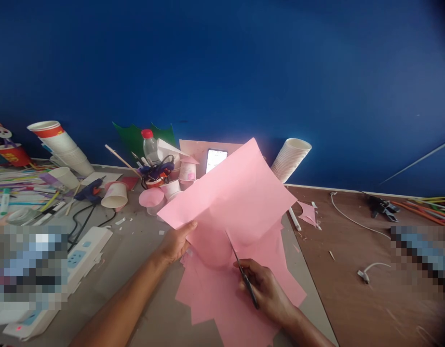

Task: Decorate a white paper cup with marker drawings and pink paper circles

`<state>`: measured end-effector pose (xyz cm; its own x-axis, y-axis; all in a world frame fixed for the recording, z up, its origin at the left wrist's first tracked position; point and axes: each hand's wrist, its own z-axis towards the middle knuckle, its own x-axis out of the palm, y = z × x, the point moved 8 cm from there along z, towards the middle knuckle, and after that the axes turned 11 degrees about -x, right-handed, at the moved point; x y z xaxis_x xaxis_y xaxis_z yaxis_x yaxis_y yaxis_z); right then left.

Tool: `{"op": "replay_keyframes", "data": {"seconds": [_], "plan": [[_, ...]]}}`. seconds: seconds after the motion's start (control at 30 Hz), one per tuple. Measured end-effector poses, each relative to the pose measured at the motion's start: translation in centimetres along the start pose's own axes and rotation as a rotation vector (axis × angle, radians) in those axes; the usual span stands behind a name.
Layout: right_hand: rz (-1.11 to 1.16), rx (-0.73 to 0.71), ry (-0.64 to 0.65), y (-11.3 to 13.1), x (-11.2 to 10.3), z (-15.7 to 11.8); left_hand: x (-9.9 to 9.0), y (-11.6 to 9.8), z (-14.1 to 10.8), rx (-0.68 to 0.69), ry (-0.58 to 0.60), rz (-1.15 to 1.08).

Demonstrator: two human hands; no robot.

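Observation:
A large sheet of pink paper (233, 193) is held tilted up over the table, its left edge pinched in my left hand (179, 243), thumb on top. My right hand (262, 286) grips a pair of scissors (247, 279). Their blades point up and to the left, against the lower part of the raised sheet; whether they are cutting into it I cannot tell. More pink sheets (204, 294) lie overlapped on the table beneath both hands, with angular corners sticking out.
A phone (217, 160) with a lit screen stands behind the sheet. Stacked paper cups (291, 156) lean at the back right, another stack (61, 144) at the left. A power strip (81, 260), a glue gun (90, 190) and a red-capped bottle (149, 144) are on the left. Pink scraps (308, 213) lie right.

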<state>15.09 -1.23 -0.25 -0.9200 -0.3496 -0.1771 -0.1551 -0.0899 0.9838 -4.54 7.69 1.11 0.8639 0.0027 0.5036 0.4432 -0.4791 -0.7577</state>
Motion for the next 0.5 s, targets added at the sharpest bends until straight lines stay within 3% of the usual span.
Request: {"op": "replay_keyframes", "data": {"seconds": [0.5], "plan": [[-0.014, 0.001, 0.015, -0.48, -0.06, -0.06, 0.45, 0.42, -0.06, -0.028, 0.036, 0.028]]}}
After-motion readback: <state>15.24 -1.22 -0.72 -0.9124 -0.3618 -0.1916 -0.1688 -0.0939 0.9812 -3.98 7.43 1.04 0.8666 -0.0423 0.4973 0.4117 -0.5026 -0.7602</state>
